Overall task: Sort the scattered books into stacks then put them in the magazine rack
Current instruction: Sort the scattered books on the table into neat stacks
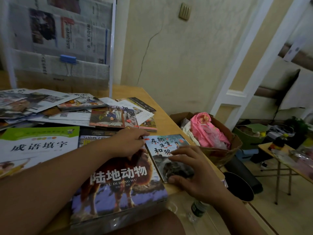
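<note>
**Sorting barely begun, the rack not yet loaded with books**

Nearest you, the large animal book point(118, 189) lies flat at the table's point(162, 122) front edge, its glossy cover showing a brown animal and bold white characters; its thick edge suggests either a hardback or a short stack beneath, and I cannot tell which. Your right hand point(191, 168) rests on the small picture book point(169, 155) just to the right of it, fingers spread over the lower cover and thumb at its near corner, a loose hold rather than a clamp. Your left hand point(130, 143) reaches across the big book, its fingertips meeting the small book's top-left corner; whether they pinch it or only touch it is not clear. You look to be squaring this thin, slick paperback beside or onto the larger one.

To your left lies the green-and-white workbook point(39, 143), wide and flat, soft-covered.

Further back, the scattered pile point(81, 109) is a loose fan of thin glossy booklets and white sheets, overlapping at all angles. Most of the sorting is left there.

Farthest, the magazine rack point(61, 48) stands at the table's back edge, its white frame lined with newsprint held by a blue binder clip point(68, 58). No books show in it, so every loading step remains.
</note>
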